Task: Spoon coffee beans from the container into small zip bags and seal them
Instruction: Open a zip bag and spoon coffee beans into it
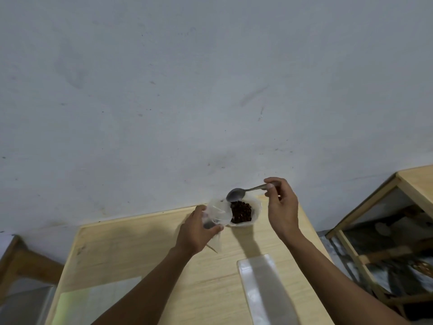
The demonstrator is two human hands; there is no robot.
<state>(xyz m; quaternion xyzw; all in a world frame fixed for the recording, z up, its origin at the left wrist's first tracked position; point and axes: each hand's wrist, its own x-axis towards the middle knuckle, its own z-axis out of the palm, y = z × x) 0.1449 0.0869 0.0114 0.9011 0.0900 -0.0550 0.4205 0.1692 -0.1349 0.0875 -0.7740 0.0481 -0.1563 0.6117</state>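
Spoon (236,194) bowl hangs over the container (243,213) at the bench's (145,249) far edge, handle pinched by right hand (281,207) fingers; left hand (199,228) fingers grip the zip bag (219,213) just leftward, mouth open.

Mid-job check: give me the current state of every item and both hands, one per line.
zip bag: open at the mouth, held up off the table, a few beans inside
spoon: bowl looks empty, raised between bag and container
container: open, beans inside
left hand: grips the zip bag
right hand: pinches the spoon handle
stack of bags: lying flat on table
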